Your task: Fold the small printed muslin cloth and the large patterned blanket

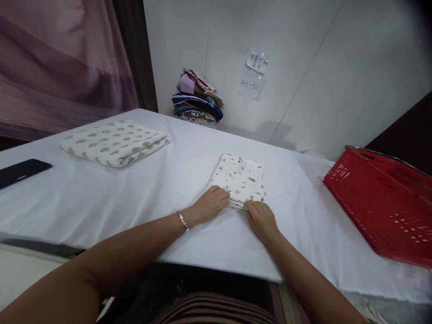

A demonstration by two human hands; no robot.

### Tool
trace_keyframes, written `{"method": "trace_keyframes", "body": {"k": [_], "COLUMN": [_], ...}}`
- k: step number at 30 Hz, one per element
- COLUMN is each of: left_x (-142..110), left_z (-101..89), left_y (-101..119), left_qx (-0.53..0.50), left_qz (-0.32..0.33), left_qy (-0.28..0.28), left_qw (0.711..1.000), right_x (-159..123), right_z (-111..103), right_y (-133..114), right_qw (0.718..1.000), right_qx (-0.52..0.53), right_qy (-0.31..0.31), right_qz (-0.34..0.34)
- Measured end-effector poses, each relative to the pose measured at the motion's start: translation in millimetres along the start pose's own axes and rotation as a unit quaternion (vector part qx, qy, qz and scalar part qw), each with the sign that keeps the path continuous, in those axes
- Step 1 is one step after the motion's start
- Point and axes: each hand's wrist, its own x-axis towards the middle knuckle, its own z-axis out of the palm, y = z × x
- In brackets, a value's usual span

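Observation:
A small folded white cloth [238, 177] with a scattered print of little motifs lies flat on the white-covered table [175, 189]. Both hands are at its near edge. My left hand [212, 203], below a silver bracelet [182, 220], has its fingers curled over the near left corner. Toward the near right corner, my right hand [262, 218] pinches the layered edge, thumb hidden from sight. Between the two hands the stacked layers of the fold show.
A larger folded cloth [114, 141] with grey cloud-like shapes lies at the left, near a dark phone [23, 172]. On the right stands a red plastic basket [381, 202]. Behind the table rises a pile of folded fabrics [199, 99] against the wall, beside paper signs [251, 85].

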Motion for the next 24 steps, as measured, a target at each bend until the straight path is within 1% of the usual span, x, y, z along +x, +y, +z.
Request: {"method": "trace_keyframes", "body": {"k": [3, 8, 12, 15, 18, 21, 24], "left_x": [0, 4, 9, 11, 10, 7, 4], "left_z": [0.0, 0.6, 0.8, 2.5, 5.7, 8.3, 9.8], "left_y": [0, 4, 6, 7, 7, 8, 8], "left_qx": [0.006, -0.016, -0.023, -0.037, -0.052, -0.051, -0.048], "left_qz": [-0.007, -0.031, -0.013, 0.001, -0.001, -0.001, 0.000], "left_qy": [-0.005, 0.018, 0.022, 0.011, 0.000, 0.010, 0.022], "left_qw": [1.000, 0.999, 0.999, 0.999, 0.999, 0.999, 0.999], "right_x": [-1, -1, -1, -1, 0, 2, 5], "right_z": [1, 3, 2, 2, 0, -5, -7], "right_y": [0, -1, -2, -2, -3, -6, -11], "right_qw": [1.000, 1.000, 1.000, 1.000, 1.000, 1.000, 1.000], "right_qx": [0.006, 0.003, -0.001, -0.008, -0.012, -0.009, -0.007], "right_qy": [0.004, 0.013, 0.015, 0.007, -0.005, -0.017, -0.011], "right_qz": [-0.001, 0.000, -0.004, -0.002, 0.001, 0.006, -0.002]}}
